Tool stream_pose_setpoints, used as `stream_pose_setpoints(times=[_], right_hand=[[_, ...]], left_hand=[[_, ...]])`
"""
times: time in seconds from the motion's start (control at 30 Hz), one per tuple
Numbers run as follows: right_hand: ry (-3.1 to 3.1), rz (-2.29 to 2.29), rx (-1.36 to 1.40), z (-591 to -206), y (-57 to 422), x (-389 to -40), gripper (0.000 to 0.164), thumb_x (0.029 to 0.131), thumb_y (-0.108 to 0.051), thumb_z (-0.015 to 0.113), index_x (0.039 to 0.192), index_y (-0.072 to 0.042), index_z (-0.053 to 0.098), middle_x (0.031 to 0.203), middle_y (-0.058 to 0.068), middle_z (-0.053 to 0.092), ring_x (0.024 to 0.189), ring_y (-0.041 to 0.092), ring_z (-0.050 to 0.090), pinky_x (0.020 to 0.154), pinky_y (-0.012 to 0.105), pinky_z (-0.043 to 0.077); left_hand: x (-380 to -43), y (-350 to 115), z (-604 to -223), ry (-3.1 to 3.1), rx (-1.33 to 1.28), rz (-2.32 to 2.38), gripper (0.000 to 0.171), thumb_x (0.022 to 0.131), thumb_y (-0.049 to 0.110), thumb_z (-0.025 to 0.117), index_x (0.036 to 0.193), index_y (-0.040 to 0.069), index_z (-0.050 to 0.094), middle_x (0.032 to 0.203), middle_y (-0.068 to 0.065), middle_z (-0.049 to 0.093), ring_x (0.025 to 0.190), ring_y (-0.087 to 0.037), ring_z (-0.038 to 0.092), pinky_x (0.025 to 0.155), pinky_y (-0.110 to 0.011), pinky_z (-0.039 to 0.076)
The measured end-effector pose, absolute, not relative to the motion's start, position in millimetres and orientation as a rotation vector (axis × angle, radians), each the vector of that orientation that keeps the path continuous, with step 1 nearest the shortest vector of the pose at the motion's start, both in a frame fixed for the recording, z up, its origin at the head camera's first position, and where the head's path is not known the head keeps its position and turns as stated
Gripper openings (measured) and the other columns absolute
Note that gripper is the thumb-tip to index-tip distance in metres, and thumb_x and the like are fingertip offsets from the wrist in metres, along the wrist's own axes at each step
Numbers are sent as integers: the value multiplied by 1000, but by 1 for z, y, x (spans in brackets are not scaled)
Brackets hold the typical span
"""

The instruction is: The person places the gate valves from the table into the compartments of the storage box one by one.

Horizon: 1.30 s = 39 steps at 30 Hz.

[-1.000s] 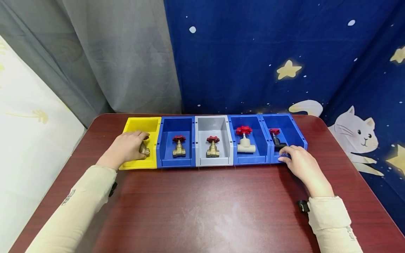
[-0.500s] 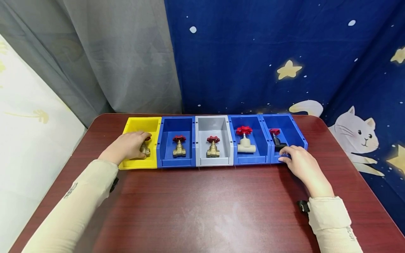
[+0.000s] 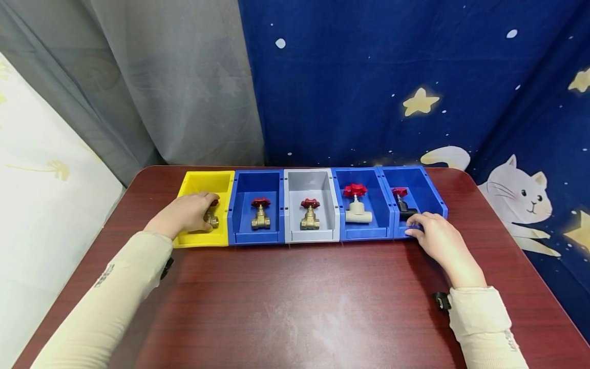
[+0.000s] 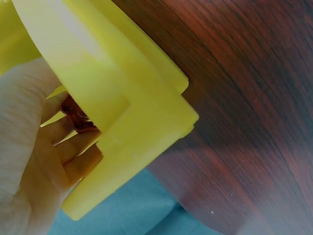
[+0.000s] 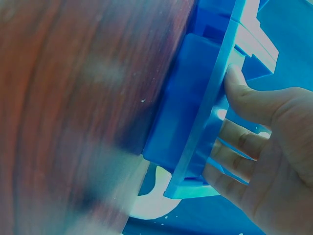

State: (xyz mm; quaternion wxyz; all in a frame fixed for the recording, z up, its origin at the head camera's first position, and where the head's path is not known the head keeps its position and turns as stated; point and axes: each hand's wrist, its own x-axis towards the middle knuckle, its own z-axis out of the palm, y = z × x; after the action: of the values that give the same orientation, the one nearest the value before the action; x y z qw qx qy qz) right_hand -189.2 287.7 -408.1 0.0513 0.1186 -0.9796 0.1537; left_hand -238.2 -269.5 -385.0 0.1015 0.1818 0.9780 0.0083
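A brass gate valve (image 3: 212,220) with a red handwheel lies in the yellow bin (image 3: 209,238) at the row's left end. Over it, my left hand (image 3: 184,212) holds the valve, fingers by the wheel and thumb by the body. In the left wrist view, the yellow wall hides the fingertips, and part of the red handwheel (image 4: 77,117) shows beyond the fingers. At the other end, my right hand (image 3: 440,241) rests loosely on the front corner of a blue bin (image 3: 421,179). Close to its fingertips lies a black valve (image 3: 405,210) with a red handwheel.
Between them, a blue bin (image 3: 255,238) and a grey bin (image 3: 312,236) each hold a brass valve; another blue bin (image 3: 366,233) holds a beige valve (image 3: 358,212). The bins stand in a touching row near the far edge of the brown table (image 3: 295,302). Curtains hang behind.
My left hand has shifted slightly to the right, and the brass valve under it shows a little further right. The right hand and the bins stay where they were.
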Motion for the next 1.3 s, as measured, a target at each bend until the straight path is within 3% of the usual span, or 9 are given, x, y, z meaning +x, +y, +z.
stream_pose_setpoints(times=[0.93, 1.3], right_hand=[[-2984, 468, 363, -408, 288, -189, 18, 91, -13, 71, 104, -1, 67, 105, 25, 65, 101, 46, 56, 91, 66, 45], [-3008, 477, 338, -407, 287, -189, 19, 91, -13, 71, 105, -1, 67, 106, 25, 65, 103, 46, 56, 91, 66, 44]], left_hand=[[-232, -268, -386, 2939, 542, -44, 77, 79, 26, 84, 140, -5, 48, 136, -26, 51, 120, -42, 51, 104, -59, 40], [-217, -267, -383, 3142, 620, -84, 52, 82, 26, 81, 121, -3, 63, 116, -21, 64, 105, -38, 60, 94, -54, 49]])
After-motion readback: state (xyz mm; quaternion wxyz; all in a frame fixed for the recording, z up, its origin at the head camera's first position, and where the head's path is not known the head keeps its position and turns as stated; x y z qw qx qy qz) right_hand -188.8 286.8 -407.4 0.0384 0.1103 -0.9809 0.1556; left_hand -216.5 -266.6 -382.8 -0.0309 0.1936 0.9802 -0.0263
